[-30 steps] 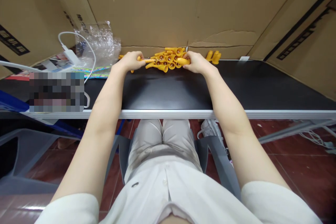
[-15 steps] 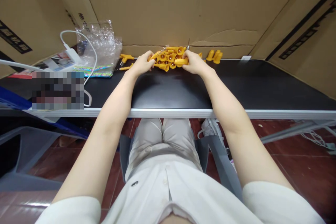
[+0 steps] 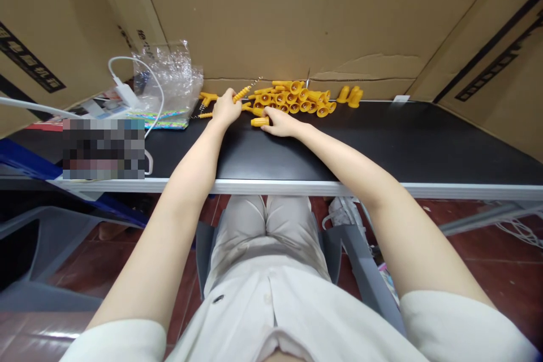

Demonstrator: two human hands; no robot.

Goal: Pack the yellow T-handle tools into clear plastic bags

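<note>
Gripping a ribbed yellow peg (image 3: 241,94), the left hand (image 3: 226,110) is closed; right hand (image 3: 280,123) pinches a yellow cap (image 3: 259,121).

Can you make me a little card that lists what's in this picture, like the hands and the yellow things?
Left hand: the left hand pinches a ridged yellow piece.
Right hand: the right hand lies on the black table, fingertips at a short yellow piece.
Pile: yellow plastic parts heaped by the cardboard wall.
Left side: clear plastic bag, white charger.
</note>
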